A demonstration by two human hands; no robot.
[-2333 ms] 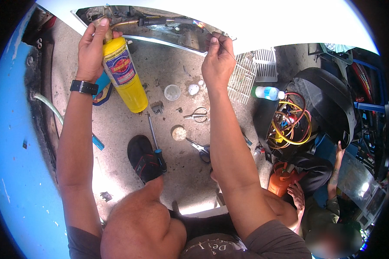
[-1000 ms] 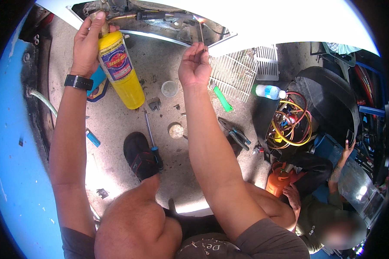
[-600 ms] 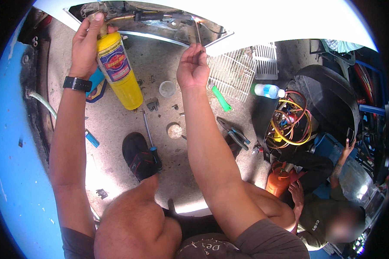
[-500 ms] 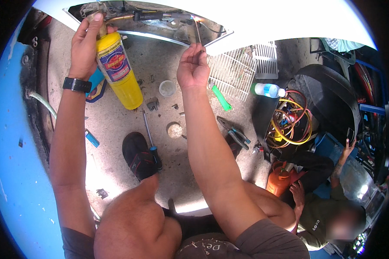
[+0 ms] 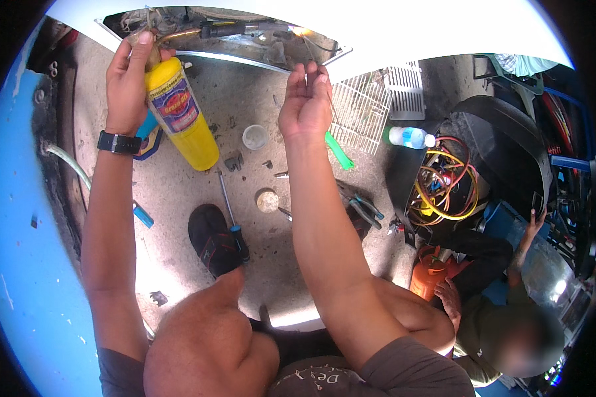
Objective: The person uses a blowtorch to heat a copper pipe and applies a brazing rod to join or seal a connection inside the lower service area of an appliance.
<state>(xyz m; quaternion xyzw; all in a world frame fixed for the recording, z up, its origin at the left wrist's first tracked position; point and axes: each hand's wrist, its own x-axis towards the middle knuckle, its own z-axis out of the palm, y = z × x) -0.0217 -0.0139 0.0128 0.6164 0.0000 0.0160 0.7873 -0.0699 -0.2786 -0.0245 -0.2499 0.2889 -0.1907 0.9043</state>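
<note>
A gas torch (image 5: 222, 30) is screwed onto a yellow gas cylinder (image 5: 191, 126) that hangs tilted. My left hand (image 5: 131, 79) is closed around the brass valve at the cylinder's neck. At the torch's tip an orange-yellow flame (image 5: 300, 31) burns inside an opening below a white panel (image 5: 410, 26). My right hand (image 5: 306, 99) is palm up just under that opening, its fingertips pinching a thin rod (image 5: 309, 47). The rod's upper end reaches close to the flame; metal parts behind it are only partly visible.
On the concrete floor lie a screwdriver (image 5: 226, 198), pliers (image 5: 363, 210), a green-handled tool (image 5: 338, 151) and a white grille (image 5: 361, 112). A water bottle (image 5: 409, 137) lies beside a black container holding coiled hoses (image 5: 473, 198). Another person (image 5: 490, 331) sits at right near an orange cylinder (image 5: 428, 274).
My right hand has shifted slightly right and its fingers have uncurled somewhat. The torch and cylinder have moved slightly left, and the flame shows larger.
</note>
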